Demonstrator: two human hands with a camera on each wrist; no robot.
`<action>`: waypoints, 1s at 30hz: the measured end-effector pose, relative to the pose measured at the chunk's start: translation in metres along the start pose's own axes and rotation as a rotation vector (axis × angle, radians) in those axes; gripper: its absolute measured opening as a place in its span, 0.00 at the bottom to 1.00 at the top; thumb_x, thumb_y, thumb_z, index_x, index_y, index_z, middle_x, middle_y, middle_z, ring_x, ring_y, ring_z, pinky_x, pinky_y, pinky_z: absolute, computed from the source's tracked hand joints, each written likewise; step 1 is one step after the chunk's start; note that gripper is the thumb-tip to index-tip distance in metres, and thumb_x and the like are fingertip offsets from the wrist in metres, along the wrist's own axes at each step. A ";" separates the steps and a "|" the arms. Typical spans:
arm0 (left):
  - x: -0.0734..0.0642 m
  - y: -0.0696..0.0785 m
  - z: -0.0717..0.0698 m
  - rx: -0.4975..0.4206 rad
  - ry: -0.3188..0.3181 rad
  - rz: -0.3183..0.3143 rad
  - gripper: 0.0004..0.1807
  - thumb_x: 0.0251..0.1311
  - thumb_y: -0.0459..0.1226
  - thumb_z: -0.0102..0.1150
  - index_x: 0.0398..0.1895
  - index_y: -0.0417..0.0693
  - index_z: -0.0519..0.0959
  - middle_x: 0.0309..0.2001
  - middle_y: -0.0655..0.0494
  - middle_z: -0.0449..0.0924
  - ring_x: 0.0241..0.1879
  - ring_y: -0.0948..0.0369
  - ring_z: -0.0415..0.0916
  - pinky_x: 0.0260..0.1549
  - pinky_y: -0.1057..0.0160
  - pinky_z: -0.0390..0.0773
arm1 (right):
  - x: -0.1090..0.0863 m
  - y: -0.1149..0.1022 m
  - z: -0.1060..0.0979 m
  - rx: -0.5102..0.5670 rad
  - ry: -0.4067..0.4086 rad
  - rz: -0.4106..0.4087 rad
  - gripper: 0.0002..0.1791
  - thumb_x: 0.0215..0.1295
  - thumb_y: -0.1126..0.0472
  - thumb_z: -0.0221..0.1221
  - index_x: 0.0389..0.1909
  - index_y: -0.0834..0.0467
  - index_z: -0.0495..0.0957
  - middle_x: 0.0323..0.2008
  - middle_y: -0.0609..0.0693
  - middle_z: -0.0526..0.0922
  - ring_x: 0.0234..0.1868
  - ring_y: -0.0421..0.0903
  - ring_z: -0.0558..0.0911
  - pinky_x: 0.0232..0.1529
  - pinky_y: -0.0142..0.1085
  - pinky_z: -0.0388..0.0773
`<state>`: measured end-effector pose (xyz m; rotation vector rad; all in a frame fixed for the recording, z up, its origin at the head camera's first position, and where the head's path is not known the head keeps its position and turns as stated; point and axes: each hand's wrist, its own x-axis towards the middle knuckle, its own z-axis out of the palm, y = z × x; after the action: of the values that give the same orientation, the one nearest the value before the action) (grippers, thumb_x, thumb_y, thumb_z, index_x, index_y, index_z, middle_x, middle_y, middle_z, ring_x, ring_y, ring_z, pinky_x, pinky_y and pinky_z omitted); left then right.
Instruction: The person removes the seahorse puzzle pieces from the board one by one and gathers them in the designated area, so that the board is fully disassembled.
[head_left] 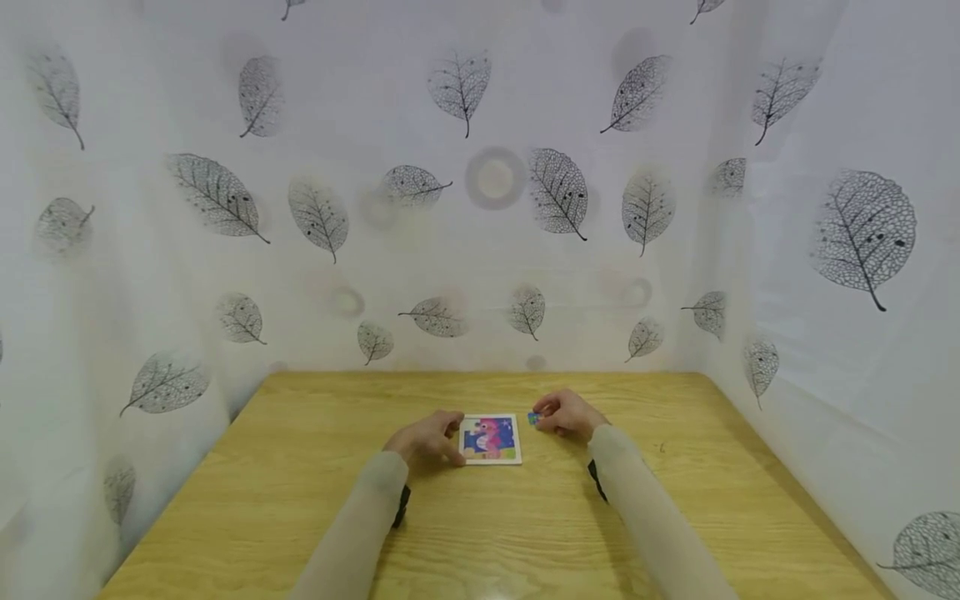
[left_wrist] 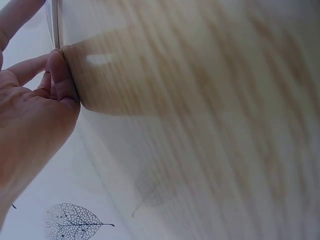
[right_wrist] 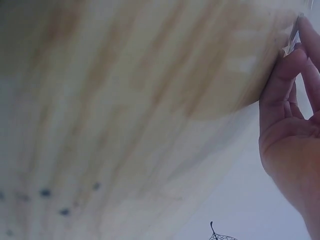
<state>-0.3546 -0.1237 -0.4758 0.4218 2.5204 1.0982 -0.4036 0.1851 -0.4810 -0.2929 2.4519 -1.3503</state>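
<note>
Puzzle (head_left: 491, 438) sits in a square, white-rimmed tray, lying flat on the wood-grained surface (head_left: 487, 533), a little toward its far side; I make out a pink figure on dark blue, with yellow and green patches along the near side. The left hand (head_left: 428, 437) is at its left side, and I see it holding the tray there, thumb by the near corner and fingertips by the far one. Just off the tray's right side, and apart from it, the right hand (head_left: 567, 415) pinches a small, mostly blue piece (head_left: 534, 418) between thumb and fingers. From here I cannot tell whether that piece touches the surface. My left wrist view catches the tray only as a thin edge, and the right one shows the piece as a bright sliver at the fingertips. Farther out, pale sleeves (head_left: 348, 521) cover both forearms, with a dark band (head_left: 402, 506) at each wrist. Beyond the surface and along both sides hangs a whitish curtain (head_left: 360, 108) printed with dark, veined leaves.
</note>
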 end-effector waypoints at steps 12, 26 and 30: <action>0.000 0.000 0.004 -0.056 -0.013 0.005 0.51 0.44 0.33 0.76 0.73 0.34 0.58 0.69 0.37 0.64 0.69 0.42 0.60 0.72 0.44 0.58 | -0.006 0.003 -0.001 -0.009 -0.044 -0.104 0.20 0.59 0.68 0.65 0.53 0.67 0.78 0.39 0.56 0.81 0.23 0.42 0.72 0.24 0.30 0.73; 0.000 0.003 0.000 0.003 -0.009 0.014 0.50 0.45 0.32 0.75 0.72 0.33 0.58 0.66 0.38 0.67 0.67 0.44 0.63 0.71 0.45 0.60 | -0.005 -0.021 0.009 -0.132 -0.077 -0.253 0.16 0.63 0.69 0.61 0.52 0.65 0.81 0.44 0.59 0.83 0.37 0.47 0.81 0.39 0.39 0.83; 0.001 0.002 0.000 -0.012 -0.010 0.004 0.51 0.44 0.33 0.75 0.72 0.34 0.59 0.66 0.38 0.67 0.67 0.44 0.63 0.71 0.45 0.60 | -0.001 -0.023 0.016 -0.156 -0.092 -0.278 0.14 0.63 0.70 0.61 0.50 0.64 0.82 0.43 0.58 0.85 0.35 0.44 0.80 0.39 0.40 0.83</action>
<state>-0.3549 -0.1221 -0.4738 0.4281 2.5048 1.1092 -0.3965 0.1603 -0.4695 -0.7405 2.5126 -1.2167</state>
